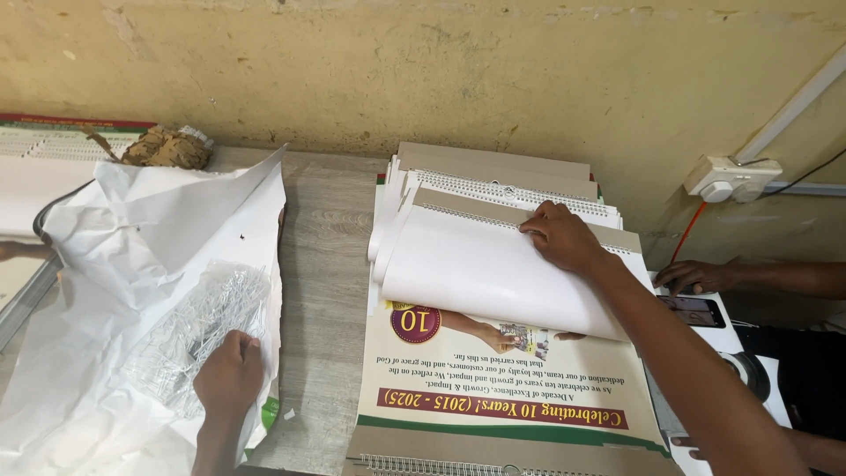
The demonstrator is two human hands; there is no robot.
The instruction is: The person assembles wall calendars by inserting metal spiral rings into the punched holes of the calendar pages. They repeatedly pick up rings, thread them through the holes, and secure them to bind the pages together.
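My right hand (pixel 562 236) lies flat on the wire-bound top edge of a calendar stack (pixel 493 264), pressing a curled white page (pixel 476 273) back. Under that page shows a printed sheet (pixel 493 388) with a maroon banner and a green stripe. My left hand (pixel 229 375) reaches into a clear plastic bag of thin metal wire hangers (pixel 198 326), fingers closed around some of them. The bag rests on crumpled white wrapping paper (pixel 132 264) spread over the wooden table (pixel 322 264).
Another person's hand (pixel 696 275) rests beside a phone (pixel 696 310) at the right. A wall socket (pixel 731 179) with an orange cable is mounted above. Crumpled brown paper (pixel 163 147) and more bound calendars (pixel 53 145) sit at the far left. A tape roll (pixel 749 370) lies at the right.
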